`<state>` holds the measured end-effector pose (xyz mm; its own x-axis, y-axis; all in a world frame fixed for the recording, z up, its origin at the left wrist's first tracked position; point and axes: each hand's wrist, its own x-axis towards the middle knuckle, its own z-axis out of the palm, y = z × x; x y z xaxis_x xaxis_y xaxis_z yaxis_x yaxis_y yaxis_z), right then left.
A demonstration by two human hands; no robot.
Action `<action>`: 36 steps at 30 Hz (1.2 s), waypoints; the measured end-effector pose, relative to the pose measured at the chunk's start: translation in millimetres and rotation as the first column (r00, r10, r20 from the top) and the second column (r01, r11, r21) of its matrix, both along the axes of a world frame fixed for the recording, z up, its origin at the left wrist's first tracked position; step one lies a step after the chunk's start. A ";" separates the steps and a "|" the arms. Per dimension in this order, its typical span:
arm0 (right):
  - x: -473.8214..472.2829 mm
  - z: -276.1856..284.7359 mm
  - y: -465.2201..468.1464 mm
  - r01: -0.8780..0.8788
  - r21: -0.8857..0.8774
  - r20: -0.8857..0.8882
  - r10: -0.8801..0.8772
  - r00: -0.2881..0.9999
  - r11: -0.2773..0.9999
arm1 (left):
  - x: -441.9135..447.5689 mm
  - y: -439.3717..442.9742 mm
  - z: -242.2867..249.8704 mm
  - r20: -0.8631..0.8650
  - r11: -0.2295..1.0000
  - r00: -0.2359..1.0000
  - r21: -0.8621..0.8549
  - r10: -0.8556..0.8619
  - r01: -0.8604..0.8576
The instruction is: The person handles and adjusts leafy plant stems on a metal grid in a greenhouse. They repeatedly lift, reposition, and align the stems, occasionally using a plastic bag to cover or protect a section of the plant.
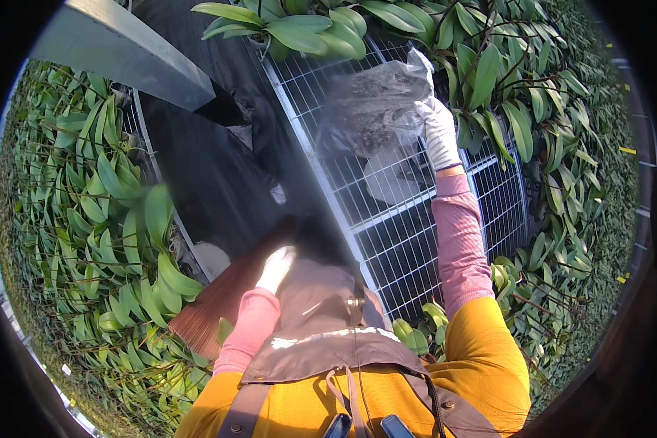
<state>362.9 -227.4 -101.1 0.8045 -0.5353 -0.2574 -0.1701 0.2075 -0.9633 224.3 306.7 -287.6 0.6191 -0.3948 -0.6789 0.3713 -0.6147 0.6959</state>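
My right hand, in a white striped glove, grips the edge of a clear plastic bag holding dark material, over the wire mesh bench. My left hand, gloved in white and glaring in the sun, is low in front of my brown apron. Beside it, a fan-shaped bundle of thin reddish-brown sticks spreads to the lower left; I cannot tell whether the left hand grips it. A pale round thing shows under the bag, at the mesh.
Broad-leaved potted plants, resembling orchids, crowd the left bench. More plants stand at the right and along the top. A grey metal post juts in at the upper left. Dark ground sheeting covers the aisle between the benches.
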 end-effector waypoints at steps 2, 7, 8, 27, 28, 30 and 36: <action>46.3 26.9 26.6 -0.057 -0.035 0.052 0.059 0.997 0.998 | 8.9 -5.5 2.6 -0.012 0.999 0.999 -0.032 0.042 -0.043; 120.4 64.7 45.0 0.286 0.213 -0.020 -0.288 0.957 0.934 | 39.2 -8.5 11.5 -0.078 0.970 0.973 -0.097 0.216 -0.223; 129.3 69.6 45.5 0.394 0.211 -0.037 -0.395 0.918 0.895 | 43.6 -5.9 11.7 -0.103 0.954 0.958 -0.111 0.267 -0.278; 389.5 -71.8 28.0 -0.413 -0.691 -0.493 0.030 0.869 0.593 | 24.3 -0.5 -23.5 -0.104 0.934 0.932 -0.050 0.346 -0.353; 377.0 -70.9 22.7 -0.322 -0.622 -0.357 0.107 0.928 0.714 | 24.5 -3.8 -22.6 -0.159 0.913 0.905 -0.045 0.394 -0.405; 347.1 -63.3 12.9 -0.231 -0.540 -0.199 0.144 0.969 0.810 | 25.2 -8.0 -22.2 -0.162 0.932 0.920 0.004 0.358 -0.362; 277.3 -2.4 18.5 -0.124 -0.276 -0.091 0.103 0.991 0.953 | 28.2 -8.9 -25.4 -0.158 0.961 0.948 0.055 0.276 -0.271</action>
<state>640.2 -208.9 -103.5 0.8483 -0.5008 -0.1717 -0.2507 -0.0945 -0.9634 252.5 297.8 -312.9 0.5803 -0.2023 -0.7888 0.6349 -0.4943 0.5938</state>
